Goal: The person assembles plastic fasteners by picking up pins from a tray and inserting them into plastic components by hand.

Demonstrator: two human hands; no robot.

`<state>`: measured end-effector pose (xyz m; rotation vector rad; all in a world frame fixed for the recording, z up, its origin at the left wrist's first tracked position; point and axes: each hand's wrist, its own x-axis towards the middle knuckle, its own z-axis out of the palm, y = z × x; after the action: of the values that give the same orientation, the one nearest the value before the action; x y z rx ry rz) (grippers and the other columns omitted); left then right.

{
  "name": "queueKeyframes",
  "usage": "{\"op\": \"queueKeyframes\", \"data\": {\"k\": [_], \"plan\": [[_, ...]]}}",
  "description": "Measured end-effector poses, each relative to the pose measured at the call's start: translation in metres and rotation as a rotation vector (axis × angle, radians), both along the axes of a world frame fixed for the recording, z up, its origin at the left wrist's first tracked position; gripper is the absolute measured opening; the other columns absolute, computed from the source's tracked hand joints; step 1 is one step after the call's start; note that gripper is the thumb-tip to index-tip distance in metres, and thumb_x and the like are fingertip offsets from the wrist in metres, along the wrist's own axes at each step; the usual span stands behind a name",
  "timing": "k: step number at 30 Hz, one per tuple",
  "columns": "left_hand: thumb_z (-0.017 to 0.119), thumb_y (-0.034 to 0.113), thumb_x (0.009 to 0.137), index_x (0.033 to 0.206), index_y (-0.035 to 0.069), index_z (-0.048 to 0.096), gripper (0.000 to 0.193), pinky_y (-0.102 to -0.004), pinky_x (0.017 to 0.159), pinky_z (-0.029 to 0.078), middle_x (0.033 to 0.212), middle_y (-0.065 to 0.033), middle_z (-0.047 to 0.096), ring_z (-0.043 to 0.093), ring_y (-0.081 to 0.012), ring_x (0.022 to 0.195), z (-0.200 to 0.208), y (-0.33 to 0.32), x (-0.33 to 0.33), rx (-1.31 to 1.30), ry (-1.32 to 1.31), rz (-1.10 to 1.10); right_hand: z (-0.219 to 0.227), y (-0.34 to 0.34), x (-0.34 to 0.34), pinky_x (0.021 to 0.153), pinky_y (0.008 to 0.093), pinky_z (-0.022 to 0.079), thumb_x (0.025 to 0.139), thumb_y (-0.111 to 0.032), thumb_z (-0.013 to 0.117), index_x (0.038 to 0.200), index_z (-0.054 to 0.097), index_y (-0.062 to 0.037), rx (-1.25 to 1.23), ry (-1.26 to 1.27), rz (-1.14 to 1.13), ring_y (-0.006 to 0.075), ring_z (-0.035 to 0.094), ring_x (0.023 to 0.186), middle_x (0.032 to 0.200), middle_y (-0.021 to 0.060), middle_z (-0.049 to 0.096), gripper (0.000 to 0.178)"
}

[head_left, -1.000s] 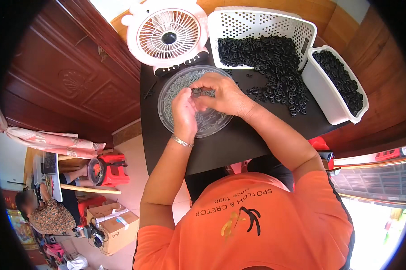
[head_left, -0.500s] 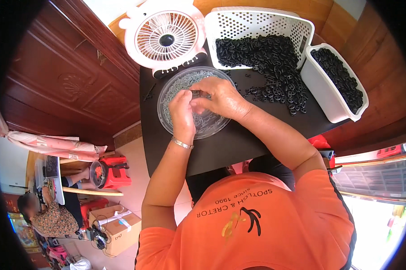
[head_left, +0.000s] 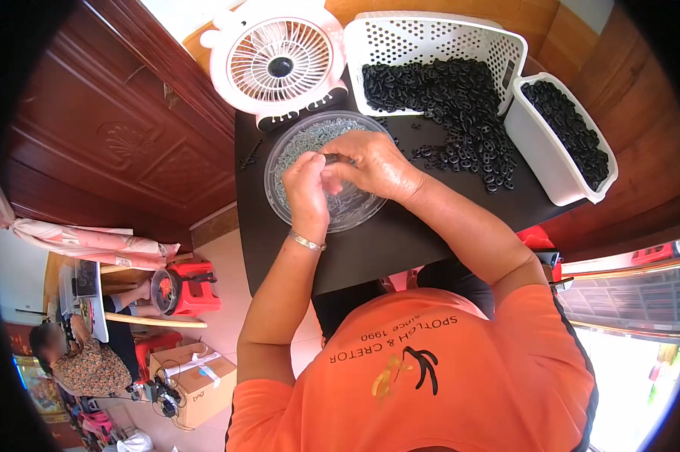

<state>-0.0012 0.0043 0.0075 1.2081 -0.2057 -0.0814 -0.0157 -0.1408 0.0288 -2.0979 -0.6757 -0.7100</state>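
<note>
Over the round clear plastic dish [head_left: 291, 154] on the black tabletop [head_left: 400, 241], the person's two hands meet. That shallow dish holds a layer of small pale greenish-grey parts, too fine to make out one by one. The left hand [head_left: 307, 184], with a thin silver bracelet [head_left: 307, 241] at the wrist, has its fingers curled in toward the thumb. The right hand [head_left: 374, 166] comes across from the other side, its fingertips drawn together against those of the left. Between the two sets of fingertips sits a small dark piece [head_left: 331, 158], pinched from both sides (which hand bears most of it I cannot tell from this angle). It is held just above the dish, near the middle.

Behind the dish stands a small white and pink desk fan [head_left: 278, 64], its round grille facing up toward the camera. Just beside the fan on the right lies a white perforated plastic basket [head_left: 430, 34], tipped toward the table, with a heap of small black ring-shaped parts [head_left: 445, 98] spilling from it onto the black surface. Touching that basket's far right side is a narrower white plastic tub [head_left: 539, 162], also filled with the same black pieces.

Away at the lower left, on the tiled floor, stand a red plastic stool [head_left: 197, 290] and a cardboard box [head_left: 197, 380], and another person [head_left: 84, 361] sits nearby.
</note>
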Motion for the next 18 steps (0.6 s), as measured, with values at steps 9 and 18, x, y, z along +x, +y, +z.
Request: {"op": "queueKeyframes", "data": {"k": [9,18], "plan": [[0.052,0.017,0.082,0.07,0.002,0.056,0.019,-0.0228,0.038,0.035,0.057,-0.0048,0.054,0.047,-0.0116,0.041,-0.008,-0.008,0.008,0.012,-0.002,0.023,-0.007,-0.001,0.005,0.059,0.0395,0.048,0.072,-0.015,0.063,0.078,0.063,-0.0052,0.024,-0.041,-0.033,0.0321,0.06,0.065,0.07,0.0127,0.062,0.011],[0.05,0.016,0.086,0.078,0.004,0.059,0.018,-0.0195,0.043,0.034,0.057,-0.0019,0.052,0.045,-0.0074,0.045,0.003,0.004,0.005,0.183,-0.063,0.056,0.056,-0.077,-0.013,0.066,0.0326,0.052,0.074,-0.018,0.071,0.092,0.067,-0.0018,0.031,-0.072,-0.439,0.0253,0.065,0.071,0.083,0.0149,0.066,0.024]]}}
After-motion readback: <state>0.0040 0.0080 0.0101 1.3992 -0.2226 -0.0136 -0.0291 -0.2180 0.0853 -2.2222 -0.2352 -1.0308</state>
